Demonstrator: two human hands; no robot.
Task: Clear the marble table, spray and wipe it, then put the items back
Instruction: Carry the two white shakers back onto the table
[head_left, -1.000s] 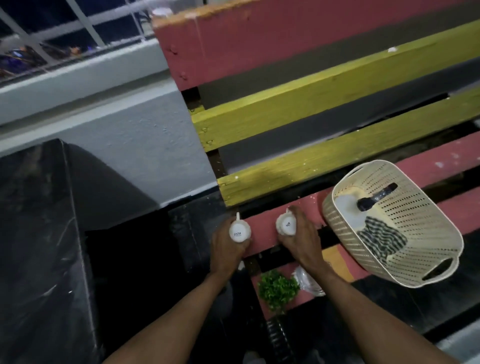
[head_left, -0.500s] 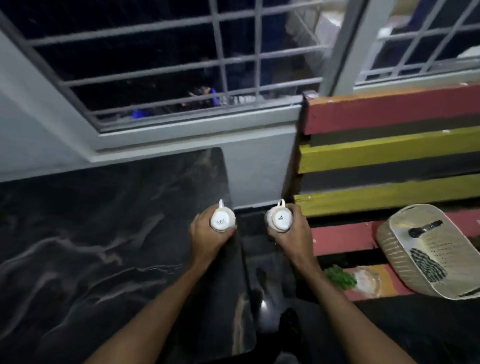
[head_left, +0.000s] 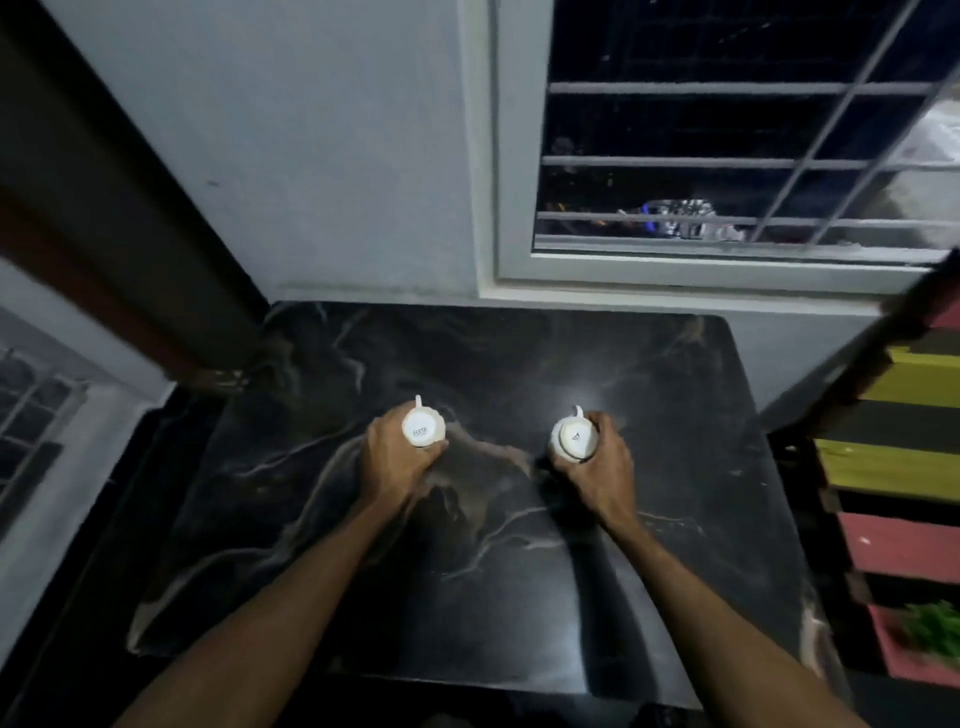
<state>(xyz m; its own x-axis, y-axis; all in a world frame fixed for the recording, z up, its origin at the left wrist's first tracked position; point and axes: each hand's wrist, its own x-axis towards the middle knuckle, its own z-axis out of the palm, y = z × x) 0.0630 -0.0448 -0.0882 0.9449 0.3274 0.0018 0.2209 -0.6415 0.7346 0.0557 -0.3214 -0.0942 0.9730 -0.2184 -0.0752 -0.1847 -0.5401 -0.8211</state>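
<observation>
A home at night: a black marble table (head_left: 519, 597) against a painted wall (head_left: 311, 156), beneath a barred window (head_left: 727, 156).

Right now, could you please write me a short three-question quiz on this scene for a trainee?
1. True or false: the left hand grips the left cup and the right hand grips the right cup.
2. Which surface lies beneath both cups? A) the black marble table B) a wooden shelf C) a sink
3. Fill in: both cup handles point ___ the person.
Key: 1 true; 2 A; 3 away from.
</observation>
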